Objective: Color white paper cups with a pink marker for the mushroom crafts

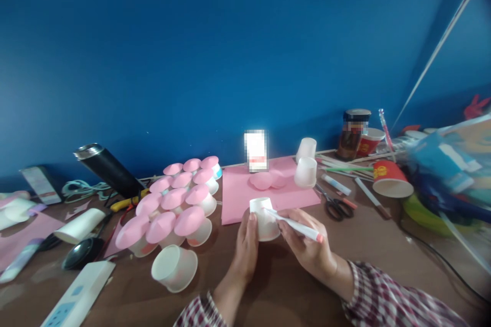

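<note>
My left hand (pixel 245 245) grips a small white paper cup (pixel 264 218) held upside down over the brown table. My right hand (pixel 307 245) holds a white marker with a pink end (pixel 295 226), its tip against the cup's side. Just beyond the cup lies a pink paper sheet (pixel 238 191) with pink paper circles (pixel 266 180) on it. To the left stands a cluster of several white cups topped with pink cones (pixel 174 209). A loose white cup (pixel 174 268) lies on its side near my left forearm.
Two upturned white cups (pixel 306 163), scissors (pixel 335 207), pens and a glue stick (pixel 335 184) lie right of the sheet. Red cups (pixel 389 179), a jar (pixel 352 135) and blurred colourful packaging fill the right. A black flask (pixel 107 168), cables and a power strip (pixel 76 296) sit left.
</note>
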### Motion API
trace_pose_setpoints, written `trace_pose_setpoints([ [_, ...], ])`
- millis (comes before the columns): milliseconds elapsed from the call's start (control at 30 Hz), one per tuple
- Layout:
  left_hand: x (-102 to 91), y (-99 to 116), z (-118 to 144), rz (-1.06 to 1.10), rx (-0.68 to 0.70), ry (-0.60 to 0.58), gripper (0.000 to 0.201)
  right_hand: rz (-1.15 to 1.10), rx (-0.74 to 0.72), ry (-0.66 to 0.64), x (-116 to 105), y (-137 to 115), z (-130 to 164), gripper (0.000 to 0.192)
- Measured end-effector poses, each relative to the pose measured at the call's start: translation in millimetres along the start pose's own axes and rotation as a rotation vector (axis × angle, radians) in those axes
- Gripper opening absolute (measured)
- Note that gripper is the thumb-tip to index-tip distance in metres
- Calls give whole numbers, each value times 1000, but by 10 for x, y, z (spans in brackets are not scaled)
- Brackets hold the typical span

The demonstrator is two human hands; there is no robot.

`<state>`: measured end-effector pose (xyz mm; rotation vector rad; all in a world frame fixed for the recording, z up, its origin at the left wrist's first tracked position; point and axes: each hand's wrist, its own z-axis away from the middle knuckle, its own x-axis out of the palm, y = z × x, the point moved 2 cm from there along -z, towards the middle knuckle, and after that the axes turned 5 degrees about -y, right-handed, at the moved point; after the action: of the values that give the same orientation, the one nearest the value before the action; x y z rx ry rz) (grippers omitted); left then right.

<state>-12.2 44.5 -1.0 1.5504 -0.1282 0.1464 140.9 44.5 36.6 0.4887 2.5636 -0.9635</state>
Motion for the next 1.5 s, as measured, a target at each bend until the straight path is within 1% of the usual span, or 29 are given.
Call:
trace_pose_setpoints([
  [67,11,15,4,5,11,-31,53,3,13,-4,-1,7,2,9],
  [100,7,12,4,2,8,-25,53,3,19,-4,-2,10,3,9],
  [167,-11,-14,2,-18,-8,6,54,2,21,-1,-4,13,3,10],
  [267,-36,-54,-5,-39,-13,21,56,0,17,8,-7,15,0,10],
  [400,-56,-53,-2,-44,-24,86,57,3,34,-3,-2,18,-2,10],
  [600,-24,6,5,-55,14,18,53,-5,20,23,-5,16,-5,10],
  [733,-20,9,6,-65,0,11,53,-1,28,25,-9,25,-1,11],
  [867,-11,38,6,-93,35,-10,51,-15,34,30,-11,25,0,10],
  [1000,13,65,5,-60,57,-27,52,-16,39,29,-8,17,-7,10],
  [1100,26,51,4,6,24,-3,53,-40,59,22,-7,12,-6,10],
  [1233,7,1,-6,96,-16,61,53,-72,121,29,-6,16,7,10],
  [1367,-25,-77,-29,150,-40,52,55,-102,159,-2,13,22,23,10],
  [1500,-40,-125,-45,134,-41,51,54,-104,146,-17,27,28,28,11],
])
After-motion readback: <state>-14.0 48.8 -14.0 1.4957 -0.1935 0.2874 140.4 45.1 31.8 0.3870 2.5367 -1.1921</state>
